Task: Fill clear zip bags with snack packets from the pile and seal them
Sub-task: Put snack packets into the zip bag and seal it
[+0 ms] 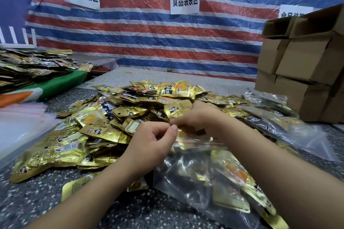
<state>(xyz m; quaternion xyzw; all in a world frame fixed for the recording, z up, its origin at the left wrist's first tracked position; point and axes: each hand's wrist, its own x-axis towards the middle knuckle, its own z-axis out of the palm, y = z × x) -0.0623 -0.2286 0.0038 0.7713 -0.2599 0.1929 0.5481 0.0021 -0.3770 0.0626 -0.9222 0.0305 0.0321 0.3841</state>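
Head view shows both hands at the mouth of a clear zip bag (pixel 201 173) that lies on the bench (pixel 46 201), at the near edge of the pile (pixel 115 117) of gold snack packets. The left hand (pixel 152 143) has its fingers curled and thumb and forefinger pressed together at the left end of the red zip line (pixel 197 143), so it seems to pinch the bag's lip there. The right hand (pixel 197 119) is curled over the far side of the mouth; whether it holds the lip or a packet, I cannot tell.

The bag already contains several packets, gold and dark ones, and it looks nearly full, so I judge the step is closing the zip.

The film is thin, soft and slippery, and it wrinkles easily; it will not keep its shape alone. The packets inside are light and flat, with smooth foil, so they slide against each other and may slip toward the mouth. The best hold is on the stiffer zip strip, pinched from both sides at one end and then pressed along. A packet corner caught in the strip would stop the seal.

More filled bags (pixel 279 115) lie to the right, near cardboard boxes (pixel 297 65).
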